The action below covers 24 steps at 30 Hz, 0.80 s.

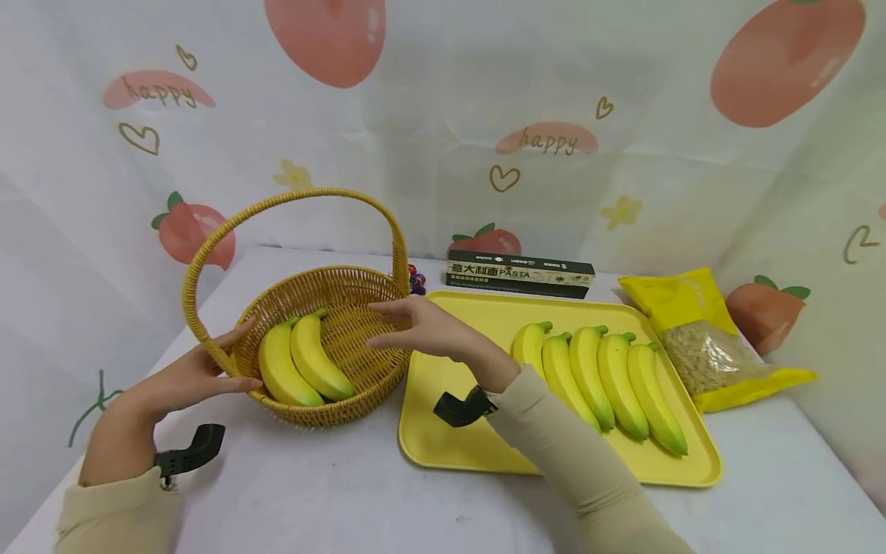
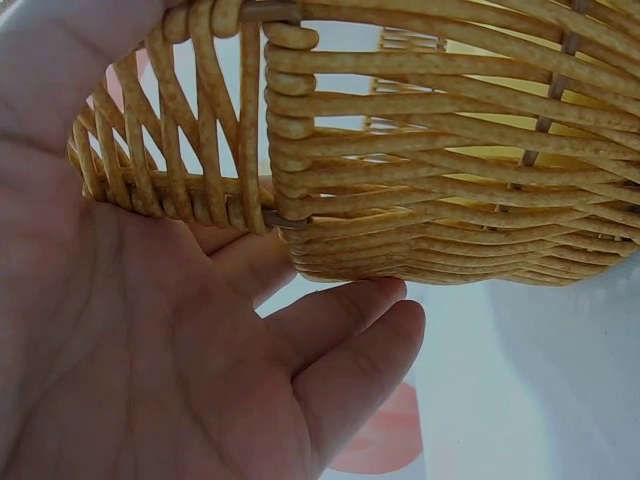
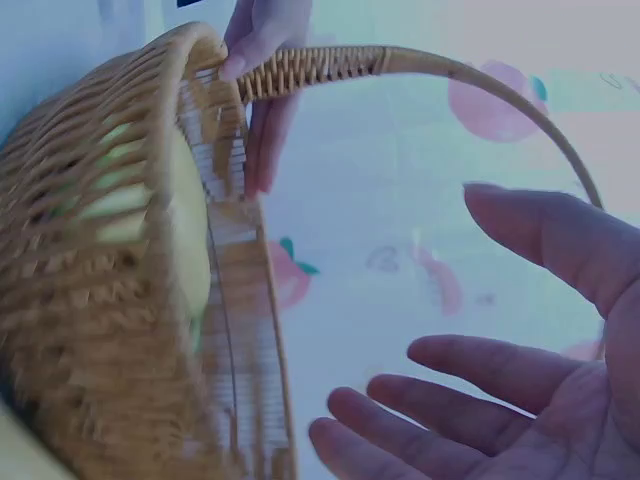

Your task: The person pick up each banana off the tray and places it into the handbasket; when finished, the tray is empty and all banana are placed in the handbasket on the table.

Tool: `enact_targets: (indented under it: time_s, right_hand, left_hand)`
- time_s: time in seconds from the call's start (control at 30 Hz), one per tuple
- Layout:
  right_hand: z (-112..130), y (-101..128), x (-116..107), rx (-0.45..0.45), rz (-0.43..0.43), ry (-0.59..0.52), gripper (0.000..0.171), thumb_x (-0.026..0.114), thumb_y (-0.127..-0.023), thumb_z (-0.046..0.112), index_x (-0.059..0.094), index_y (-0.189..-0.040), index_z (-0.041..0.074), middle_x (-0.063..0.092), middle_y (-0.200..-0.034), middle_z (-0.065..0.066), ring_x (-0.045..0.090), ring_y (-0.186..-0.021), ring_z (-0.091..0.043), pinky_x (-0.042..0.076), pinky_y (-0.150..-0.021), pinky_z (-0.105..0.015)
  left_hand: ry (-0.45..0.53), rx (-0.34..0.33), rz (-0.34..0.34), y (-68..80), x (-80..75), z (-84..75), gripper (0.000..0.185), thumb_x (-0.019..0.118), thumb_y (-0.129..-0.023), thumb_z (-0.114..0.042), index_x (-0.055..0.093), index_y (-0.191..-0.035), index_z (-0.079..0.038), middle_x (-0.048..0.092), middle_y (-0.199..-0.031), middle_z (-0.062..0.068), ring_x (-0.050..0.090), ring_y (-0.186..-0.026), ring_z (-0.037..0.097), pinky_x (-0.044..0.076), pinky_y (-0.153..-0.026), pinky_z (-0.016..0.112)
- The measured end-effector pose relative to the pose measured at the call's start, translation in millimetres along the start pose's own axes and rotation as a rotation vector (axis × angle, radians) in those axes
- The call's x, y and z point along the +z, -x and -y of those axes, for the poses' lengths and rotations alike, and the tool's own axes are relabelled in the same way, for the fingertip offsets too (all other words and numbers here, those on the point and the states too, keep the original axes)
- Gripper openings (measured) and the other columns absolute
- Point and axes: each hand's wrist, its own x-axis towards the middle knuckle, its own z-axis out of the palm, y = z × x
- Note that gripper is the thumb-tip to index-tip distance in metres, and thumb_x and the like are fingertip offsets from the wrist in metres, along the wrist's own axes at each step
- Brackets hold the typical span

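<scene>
A wicker basket [image 1: 325, 415] with a tall arched handle stands on the left of the table. Two bananas [image 1: 280, 369] lie in its left half. My left hand [image 1: 183, 381] holds the basket's left side where the handle meets the rim. In the left wrist view the palm is against the weave [image 2: 430, 170], with fingers along its outer side; the right wrist view shows the thumb and fingers on opposite sides of the handle's base. Fingers spread and holding nothing, my right hand [image 1: 432, 331] hovers over the basket's right rim.
Right of the basket lies a yellow tray [image 1: 443, 423] with several bananas [image 1: 588, 377] in a row. Behind it stands a black pasta box [image 1: 519, 273]. A yellow bag with a clear window [image 1: 706, 346] leans at the tray's right edge. Small shiny wrapped items [image 1: 417, 281] sit behind the basket.
</scene>
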Motion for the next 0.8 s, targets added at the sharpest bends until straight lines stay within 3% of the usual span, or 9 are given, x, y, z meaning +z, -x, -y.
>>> enact_targets:
  time_s: [0.3,0.57,0.8]
  right_hand:
    - [-45.6,47.5,-16.4,0.021,-0.194,-0.139,0.055,0.064,-0.088,0.019,0.044,-0.139,0.007,0.043,-0.145,-0.009,0.041,-0.133,-0.027,0.038,-0.108,-0.040]
    - [-73.8,83.4,-20.6,0.036,-0.332,-0.192,0.058,0.065,-0.087,0.017,0.042,-0.138,0.001,0.041,-0.144,-0.018,0.037,-0.134,-0.032,0.034,-0.109,-0.044]
    - [-96.4,101.2,-31.2,0.119,-0.436,-0.171,0.057,0.063,-0.089,0.019,0.042,-0.138,0.001,0.040,-0.145,-0.016,0.034,-0.137,-0.031,0.033,-0.110,-0.044]
  left_hand:
    - [-0.016,0.000,0.003,-1.5,0.3,0.3,0.094,0.066,-0.086,-0.024,-0.003,-0.150,-0.014,0.012,-0.149,0.034,0.027,-0.127,0.054,0.035,-0.095,0.066]
    - [0.008,-0.005,0.002,-0.8,1.0,1.5,0.095,0.066,-0.086,-0.022,-0.004,-0.150,-0.015,0.009,-0.149,0.035,0.022,-0.128,0.057,0.030,-0.095,0.070]
    - [-0.001,-0.006,-0.006,-1.1,1.5,1.1,0.096,0.067,-0.085,-0.024,-0.004,-0.150,-0.017,0.011,-0.150,0.034,0.025,-0.128,0.054,0.033,-0.095,0.068]
